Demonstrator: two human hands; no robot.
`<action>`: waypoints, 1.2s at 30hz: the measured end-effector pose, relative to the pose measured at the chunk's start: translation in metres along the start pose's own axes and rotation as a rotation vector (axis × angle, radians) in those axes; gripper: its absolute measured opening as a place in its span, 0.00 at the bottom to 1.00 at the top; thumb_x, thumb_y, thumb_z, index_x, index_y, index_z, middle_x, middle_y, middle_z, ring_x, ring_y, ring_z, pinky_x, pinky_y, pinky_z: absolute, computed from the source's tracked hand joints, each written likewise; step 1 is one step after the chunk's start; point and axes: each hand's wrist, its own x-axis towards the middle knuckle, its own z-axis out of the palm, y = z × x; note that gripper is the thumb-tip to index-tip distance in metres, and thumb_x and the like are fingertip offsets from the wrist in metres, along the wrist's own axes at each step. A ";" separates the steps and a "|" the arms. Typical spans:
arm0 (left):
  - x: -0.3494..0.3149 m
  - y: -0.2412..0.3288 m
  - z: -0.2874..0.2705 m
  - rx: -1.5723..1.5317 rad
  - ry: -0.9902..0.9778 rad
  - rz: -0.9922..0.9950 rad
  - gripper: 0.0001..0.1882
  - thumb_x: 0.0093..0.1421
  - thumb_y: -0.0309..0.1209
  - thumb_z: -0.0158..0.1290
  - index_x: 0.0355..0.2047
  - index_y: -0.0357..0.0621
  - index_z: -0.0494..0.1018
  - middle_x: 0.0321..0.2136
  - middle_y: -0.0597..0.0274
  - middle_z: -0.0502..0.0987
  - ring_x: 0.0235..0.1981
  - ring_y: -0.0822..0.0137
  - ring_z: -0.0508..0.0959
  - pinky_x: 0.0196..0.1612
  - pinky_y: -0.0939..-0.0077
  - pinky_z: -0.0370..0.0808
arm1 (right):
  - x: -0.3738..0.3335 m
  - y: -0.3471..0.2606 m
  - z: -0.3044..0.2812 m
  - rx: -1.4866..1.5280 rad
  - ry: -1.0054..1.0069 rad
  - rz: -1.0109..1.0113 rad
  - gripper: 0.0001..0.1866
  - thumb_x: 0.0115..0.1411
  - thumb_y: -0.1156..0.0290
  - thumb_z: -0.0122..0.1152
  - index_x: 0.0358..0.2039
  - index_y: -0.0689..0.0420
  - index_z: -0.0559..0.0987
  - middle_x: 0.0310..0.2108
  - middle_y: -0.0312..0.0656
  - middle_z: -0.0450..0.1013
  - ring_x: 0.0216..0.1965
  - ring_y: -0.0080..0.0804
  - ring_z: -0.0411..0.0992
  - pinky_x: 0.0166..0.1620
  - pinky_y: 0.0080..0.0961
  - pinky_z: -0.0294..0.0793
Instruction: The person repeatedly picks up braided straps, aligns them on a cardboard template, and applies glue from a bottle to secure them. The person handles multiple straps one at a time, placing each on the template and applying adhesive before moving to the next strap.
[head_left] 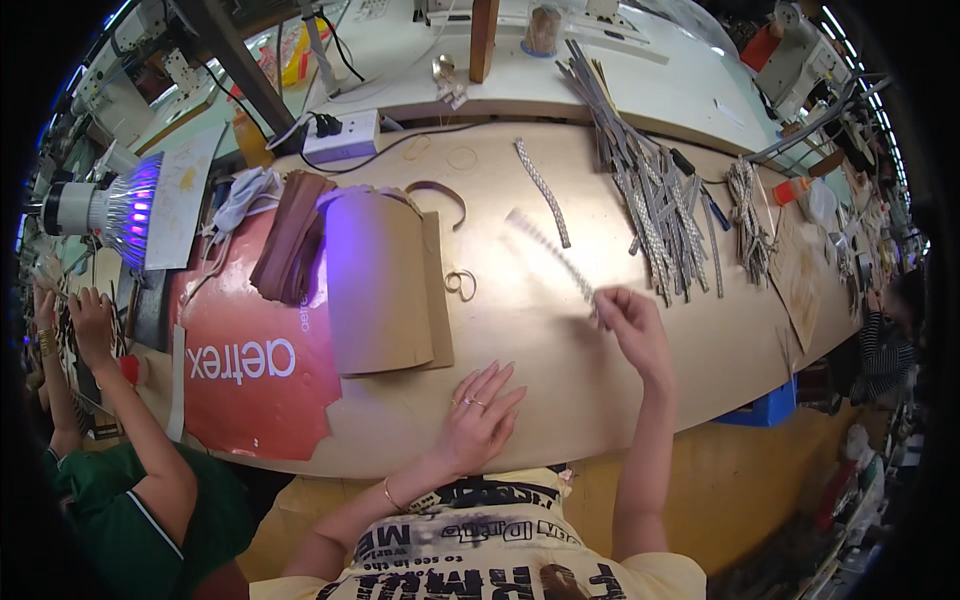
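Note:
Between the fingertips of my right hand is one end of a braided grey strap. The strap slants up and left over the table and is smeared by motion. My left hand, fingers stretched and a little apart, rests near the table's front edge and holds nothing. Beyond the held strap lies a second braided strap. To the right spreads a loose pile of grey and braided straps. A rolled brown sheet stands left of my hands, with small rubber bands beside it.
A red sheet and a stack of brown strips lie left, near a lamp with purple light. A power strip sits behind. Tied straps lie right. At far left, a co-worker's hands are busy.

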 end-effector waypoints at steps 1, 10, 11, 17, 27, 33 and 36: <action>-0.002 0.002 0.000 0.048 -0.039 0.005 0.22 0.58 0.33 0.57 0.53 0.44 0.72 0.63 0.49 0.64 0.65 0.49 0.62 0.66 0.49 0.54 | -0.022 0.001 -0.001 0.019 -0.026 0.063 0.09 0.66 0.72 0.55 0.39 0.65 0.79 0.27 0.35 0.75 0.28 0.17 0.70 0.34 0.18 0.69; 0.023 0.004 0.010 0.264 -0.323 -0.069 0.34 0.62 0.41 0.54 0.65 0.43 0.59 0.69 0.51 0.54 0.70 0.50 0.51 0.69 0.44 0.44 | -0.090 0.022 0.017 -0.297 0.056 0.200 0.08 0.64 0.74 0.56 0.37 0.66 0.79 0.24 0.38 0.75 0.26 0.21 0.69 0.32 0.21 0.70; 0.026 0.002 0.011 0.279 -0.327 -0.077 0.35 0.62 0.42 0.54 0.66 0.44 0.58 0.69 0.51 0.52 0.71 0.50 0.49 0.69 0.44 0.42 | -0.089 0.019 0.016 -0.316 0.062 0.200 0.08 0.64 0.74 0.57 0.37 0.66 0.79 0.23 0.39 0.74 0.25 0.22 0.69 0.32 0.22 0.70; 0.037 -0.006 0.011 0.345 -0.384 -0.144 0.36 0.62 0.43 0.52 0.68 0.45 0.56 0.70 0.51 0.49 0.72 0.49 0.45 0.70 0.44 0.38 | -0.091 0.017 -0.003 -0.474 0.150 0.111 0.09 0.63 0.69 0.59 0.37 0.63 0.80 0.32 0.46 0.76 0.32 0.31 0.73 0.38 0.27 0.72; 0.044 0.001 0.007 0.354 -0.367 -0.113 0.36 0.60 0.39 0.54 0.66 0.41 0.58 0.70 0.49 0.51 0.71 0.48 0.46 0.71 0.47 0.38 | -0.085 0.107 -0.288 -1.032 1.046 0.264 0.16 0.61 0.68 0.54 0.49 0.58 0.76 0.45 0.55 0.74 0.50 0.52 0.72 0.53 0.42 0.70; 0.044 0.004 0.006 0.363 -0.353 -0.107 0.35 0.59 0.37 0.54 0.66 0.40 0.59 0.69 0.48 0.52 0.71 0.46 0.48 0.70 0.46 0.40 | -0.082 0.143 -0.375 -1.162 0.944 0.350 0.18 0.63 0.62 0.55 0.51 0.55 0.76 0.47 0.48 0.74 0.51 0.48 0.72 0.52 0.43 0.70; 0.045 0.005 0.007 0.383 -0.353 -0.108 0.35 0.59 0.37 0.54 0.65 0.41 0.59 0.69 0.48 0.52 0.71 0.46 0.48 0.70 0.46 0.40 | -0.084 0.140 -0.392 -1.213 0.854 0.394 0.17 0.62 0.57 0.57 0.49 0.51 0.77 0.47 0.45 0.76 0.50 0.45 0.73 0.51 0.42 0.70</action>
